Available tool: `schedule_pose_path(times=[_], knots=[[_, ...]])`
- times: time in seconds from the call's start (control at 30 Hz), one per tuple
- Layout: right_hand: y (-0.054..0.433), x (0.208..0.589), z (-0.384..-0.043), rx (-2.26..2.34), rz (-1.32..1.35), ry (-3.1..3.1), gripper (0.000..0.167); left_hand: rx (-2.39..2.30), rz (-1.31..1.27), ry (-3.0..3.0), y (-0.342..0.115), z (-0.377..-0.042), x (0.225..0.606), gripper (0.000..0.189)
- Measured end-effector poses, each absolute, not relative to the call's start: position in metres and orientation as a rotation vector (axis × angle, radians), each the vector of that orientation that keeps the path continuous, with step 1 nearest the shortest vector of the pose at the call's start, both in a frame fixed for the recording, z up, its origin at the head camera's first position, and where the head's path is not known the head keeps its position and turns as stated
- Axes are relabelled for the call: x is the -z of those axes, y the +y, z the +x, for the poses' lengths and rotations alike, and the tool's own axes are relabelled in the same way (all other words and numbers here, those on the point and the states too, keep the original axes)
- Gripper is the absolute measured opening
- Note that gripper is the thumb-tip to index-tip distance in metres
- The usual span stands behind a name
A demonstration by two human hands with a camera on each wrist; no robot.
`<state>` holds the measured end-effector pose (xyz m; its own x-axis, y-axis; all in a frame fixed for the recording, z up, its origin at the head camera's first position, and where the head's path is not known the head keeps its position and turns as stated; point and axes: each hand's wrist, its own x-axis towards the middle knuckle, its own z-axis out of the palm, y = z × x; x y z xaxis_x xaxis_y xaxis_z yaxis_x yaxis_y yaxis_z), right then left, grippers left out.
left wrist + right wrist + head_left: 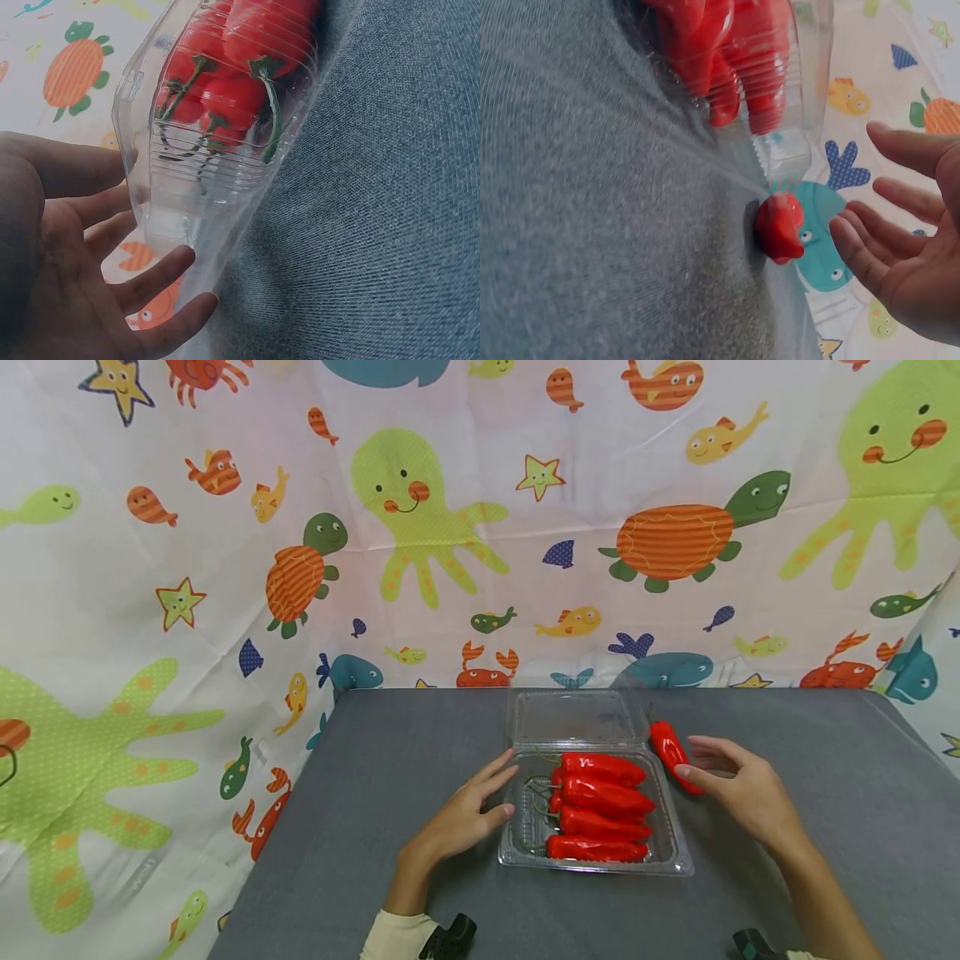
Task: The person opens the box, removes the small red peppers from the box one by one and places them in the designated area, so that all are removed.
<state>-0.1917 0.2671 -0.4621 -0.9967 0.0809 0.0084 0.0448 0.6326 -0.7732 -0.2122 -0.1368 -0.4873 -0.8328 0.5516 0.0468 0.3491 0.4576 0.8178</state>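
Note:
A clear plastic clamshell box (671,852) lies with its lid (576,717) flipped back, away from me. Several red peppers (603,797) with green stems are stacked inside it. My left hand (468,814) is at the box's left side, fingertips right at the rim; in the left wrist view, its fingers (161,281) are spread and relaxed beside the ribbed wall. One more red pepper (670,747) lies on the table to the right of the box. Close over that pepper is my right hand (742,789), its fingers (911,199) loosely bent and apart from it in the right wrist view.
A grey cloth covers the table (360,760). Behind and to the left hangs a white curtain (465,527) printed with sea animals, meeting the table's back edge. Dark straps (448,937) sit on both wrists.

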Motion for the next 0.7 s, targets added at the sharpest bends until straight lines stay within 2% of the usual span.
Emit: schedule_pose_path(times=[0.7], knots=[[0.247,0.451,-0.179,-1.611,0.311,-2.72,0.07,-1.304,0.774,2.492,-0.137,-0.211,0.486,0.063]])
